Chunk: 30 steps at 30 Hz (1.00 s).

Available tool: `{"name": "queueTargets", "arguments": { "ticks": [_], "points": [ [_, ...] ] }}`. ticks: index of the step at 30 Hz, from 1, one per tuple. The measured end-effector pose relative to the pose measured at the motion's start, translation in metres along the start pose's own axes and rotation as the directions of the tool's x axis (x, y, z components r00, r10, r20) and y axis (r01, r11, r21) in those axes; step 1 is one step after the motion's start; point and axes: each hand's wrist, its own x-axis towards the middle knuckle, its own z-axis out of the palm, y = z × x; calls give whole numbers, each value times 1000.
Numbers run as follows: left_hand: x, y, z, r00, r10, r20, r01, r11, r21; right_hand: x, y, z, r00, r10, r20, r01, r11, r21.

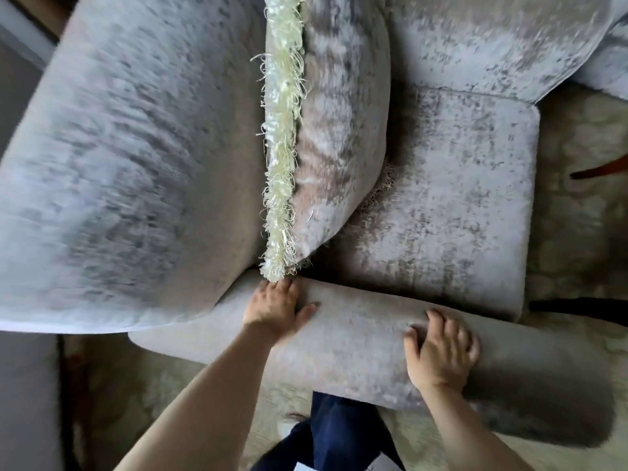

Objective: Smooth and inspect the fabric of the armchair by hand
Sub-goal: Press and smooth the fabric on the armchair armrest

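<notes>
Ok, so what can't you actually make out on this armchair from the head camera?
All in the head view:
- Backrest: motion blur smears its pile; creases can't be judged.
- Far armrest: cut off by the top edge.
- Near armrest fabric beneath the left hand and right hand: covered by the hands.
- Seat under the fringed pillow: hidden by it.

The backrest (119, 164) is smeared by motion blur and runs off the top and left edges. The left hand (277, 309) has its fingertips partly lost under the cushion fringe (282, 164). A black shape (577, 309) and a reddish one (601, 169), perhaps furniture legs, are cut by the right edge.
</notes>
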Motion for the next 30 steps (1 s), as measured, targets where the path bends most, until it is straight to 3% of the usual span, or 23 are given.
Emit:
{"name": "queueTargets", "arguments": {
  "ticks": [3, 4, 6, 8, 10, 12, 15, 17, 19, 20, 24, 27, 30],
  "points": [
    [-5, -13, -6, 997, -28, 75, 32, 998, -57, 14, -34, -16, 965, 124, 230, -98, 988, -121],
    [-7, -12, -10, 994, -39, 104, 46, 996, -71, 13, -54, -21, 958, 94, 272, -60, 990, -130],
    [-11, -6, -23, 980, -74, 183, 81, 996, -36, 2, -107, -32, 967, -90, 239, 75, 995, 72],
    [-11, -6, -52, 983, -47, 177, 27, 993, 111, -9, -170, -49, 981, -129, 145, 49, 885, 462],
    [-14, -17, -97, 998, 63, 21, -67, 965, 253, -9, -228, -78, 988, 15, 151, -126, 641, 757],
    [-21, -38, -148, 968, 148, -201, -72, 937, 340, 2, -274, -112, 986, 125, 111, -157, 450, 879],
    [-31, -89, -218, 904, 110, -412, 77, 907, 413, 24, -333, -166, 991, 121, 60, -102, 377, 921],
    [-35, -121, -247, 876, -118, -468, 278, 916, 290, 41, -371, -195, 995, 70, 65, -89, 412, 907],
    [-39, -140, -259, 821, -402, -405, 432, 902, -18, 55, -406, -221, 995, 34, 89, -94, 530, 843],
    [-39, -144, -259, 802, -474, -364, 454, 879, -145, 62, -421, -231, 995, 25, 93, -90, 593, 800],
    [-32, -153, -258, 783, -521, -340, 448, 852, -272, 98, -466, -257, 988, 2, 157, -100, 776, 622],
    [-17, -168, -271, 760, -587, -277, 442, 780, -443, 124, -489, -263, 946, 75, 316, -259, 761, 595],
    [-6, -173, -282, 767, -587, -259, 447, 779, -440, 143, -501, -263, 942, 112, 317, -287, 760, 583]
  ]
}}
